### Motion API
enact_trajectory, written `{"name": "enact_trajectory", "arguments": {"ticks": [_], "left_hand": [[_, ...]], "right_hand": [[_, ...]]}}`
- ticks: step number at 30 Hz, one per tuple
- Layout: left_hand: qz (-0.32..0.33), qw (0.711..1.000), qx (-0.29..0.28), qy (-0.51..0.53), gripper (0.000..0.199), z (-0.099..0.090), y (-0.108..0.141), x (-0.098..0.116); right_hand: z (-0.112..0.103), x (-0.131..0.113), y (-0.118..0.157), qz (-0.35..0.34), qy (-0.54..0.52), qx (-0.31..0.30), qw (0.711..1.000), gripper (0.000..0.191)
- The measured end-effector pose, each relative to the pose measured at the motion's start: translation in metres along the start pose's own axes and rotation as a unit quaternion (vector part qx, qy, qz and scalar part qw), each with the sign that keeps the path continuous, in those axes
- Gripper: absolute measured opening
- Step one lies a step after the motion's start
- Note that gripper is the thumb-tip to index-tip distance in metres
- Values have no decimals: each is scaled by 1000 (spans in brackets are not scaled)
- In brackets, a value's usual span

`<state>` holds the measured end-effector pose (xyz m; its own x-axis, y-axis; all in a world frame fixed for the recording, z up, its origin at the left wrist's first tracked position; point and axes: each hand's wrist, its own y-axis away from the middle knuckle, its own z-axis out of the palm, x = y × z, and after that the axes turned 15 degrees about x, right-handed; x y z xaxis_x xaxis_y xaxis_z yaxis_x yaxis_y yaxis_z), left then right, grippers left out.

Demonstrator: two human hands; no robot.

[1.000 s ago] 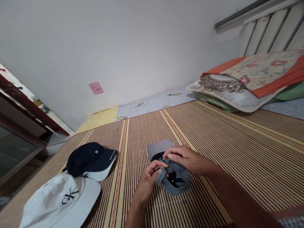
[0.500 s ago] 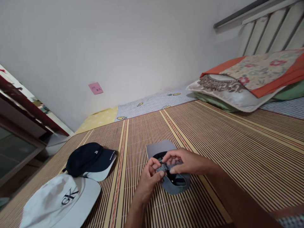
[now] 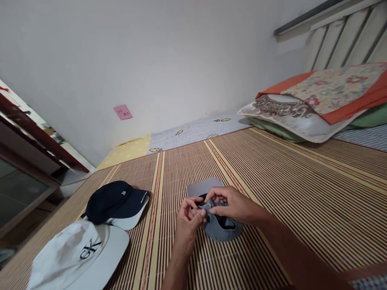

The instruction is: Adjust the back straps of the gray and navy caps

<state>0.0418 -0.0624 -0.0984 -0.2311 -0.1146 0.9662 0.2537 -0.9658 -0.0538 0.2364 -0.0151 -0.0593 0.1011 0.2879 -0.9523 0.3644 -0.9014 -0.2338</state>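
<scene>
A grey-blue cap (image 3: 222,231) lies upside down on the striped mat, its paler brim (image 3: 204,186) toward the wall and its dark inside partly showing. My left hand (image 3: 190,219) pinches the cap's strap from the left, thumb and fingers closed on it. From the right, my right hand (image 3: 228,204) holds the same strap (image 3: 208,205) between thumb and fingertips. The two hands' fingertips nearly meet over the cap. What the strap's fastening looks like is too small to tell.
To the left lie a navy cap (image 3: 113,201) and, nearer, a white cap (image 3: 69,253) with black letters. Pillows (image 3: 302,121) are stacked at the back right beside a slatted headboard (image 3: 347,40). A pale wall (image 3: 181,60) rises behind the mat (image 3: 272,169).
My right hand has shifted slightly left, closer to my left hand. The strap between them is bunched higher, and the cap's near edge has moved up a little.
</scene>
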Motion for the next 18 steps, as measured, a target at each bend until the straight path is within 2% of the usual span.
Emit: {"name": "enact_trajectory", "arguments": {"ticks": [3, 7, 18], "left_hand": [[1, 999, -15, -35, 36, 0, 2, 4], [-6, 997, -46, -60, 39, 1, 5, 5], [-44, 993, -113, -6, 36, 0, 8, 5]], "right_hand": [[0, -4, 0, 6, -11, -2, 1000, 17], [0, -5, 1, 3, -5, -4, 1000, 18], [2, -1, 1, -55, 58, 9, 997, 18]]}}
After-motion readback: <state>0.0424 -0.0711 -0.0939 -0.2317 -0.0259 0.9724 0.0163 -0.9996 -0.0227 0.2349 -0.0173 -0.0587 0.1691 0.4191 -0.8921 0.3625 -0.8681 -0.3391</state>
